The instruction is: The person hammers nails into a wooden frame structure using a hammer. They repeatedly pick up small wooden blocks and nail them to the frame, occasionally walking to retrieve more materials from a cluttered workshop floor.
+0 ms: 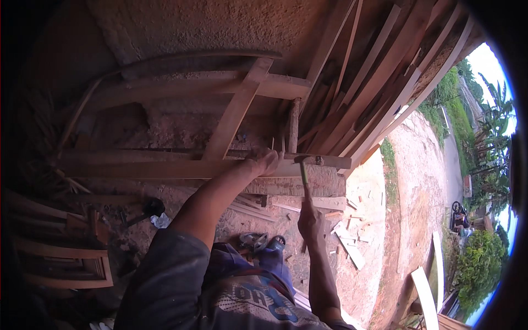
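Observation:
My right hand (311,221) is closed round the handle of a hammer (305,184), its handle pointing away from me. The hammer's head lies over the right part of a long wooden beam (203,169), close to a short block on the beam. My left hand (265,161) is closed on top of the same beam, left of the hammer. A thin pale sliver stands just beyond its fingers; whether they hold it, or what else is in them, I cannot make out. A slanting board (236,113) meets the beam near my left hand.
Long planks (374,71) lean at the far right. Behind the beam runs another timber (181,88) against a rough wall. Offcuts (349,245) litter the ground at right, and a wooden frame (66,267) lies at left. Outside, a motorcycle (457,214) stands by greenery.

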`<state>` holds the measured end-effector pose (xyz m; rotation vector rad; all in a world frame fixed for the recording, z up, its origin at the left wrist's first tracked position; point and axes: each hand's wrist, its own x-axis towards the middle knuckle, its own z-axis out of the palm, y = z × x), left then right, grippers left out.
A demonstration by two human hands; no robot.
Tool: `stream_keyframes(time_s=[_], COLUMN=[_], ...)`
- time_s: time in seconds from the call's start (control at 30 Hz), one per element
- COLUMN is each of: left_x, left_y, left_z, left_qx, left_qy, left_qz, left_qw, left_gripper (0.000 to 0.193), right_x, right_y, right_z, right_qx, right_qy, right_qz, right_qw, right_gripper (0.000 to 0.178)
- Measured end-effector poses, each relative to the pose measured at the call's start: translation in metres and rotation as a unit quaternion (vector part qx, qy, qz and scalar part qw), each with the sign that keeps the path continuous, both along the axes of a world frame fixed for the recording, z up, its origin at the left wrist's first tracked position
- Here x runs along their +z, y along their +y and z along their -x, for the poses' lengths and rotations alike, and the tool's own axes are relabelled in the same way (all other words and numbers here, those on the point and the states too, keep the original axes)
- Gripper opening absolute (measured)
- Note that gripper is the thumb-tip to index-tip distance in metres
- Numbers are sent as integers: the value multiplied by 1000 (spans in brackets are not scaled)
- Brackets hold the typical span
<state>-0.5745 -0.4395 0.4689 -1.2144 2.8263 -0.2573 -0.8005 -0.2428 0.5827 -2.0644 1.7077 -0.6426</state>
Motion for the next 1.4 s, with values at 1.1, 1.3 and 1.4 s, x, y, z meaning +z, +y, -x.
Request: stream_keyframes(time_s=[1.1,1.3,1.4], left_x=[54,51,49], left_y=[28,49,58], left_z=[2,-35,-37], left_qx=[197,217,237], left_qy=[234,324,323], left_qz=[-169,-20,-46], left_qw=[937,921,915], left_gripper=[49,46,44], right_x=[-40,19,23], right_y=[-136,-153,-159], right_z=[-34,-104,-116], right_qx=[-6,-21,29], right_qy=[-226,-26,110], right_qz=[4,-47,-75], right_qw=[974,998,991], right_gripper=[46,43,37])
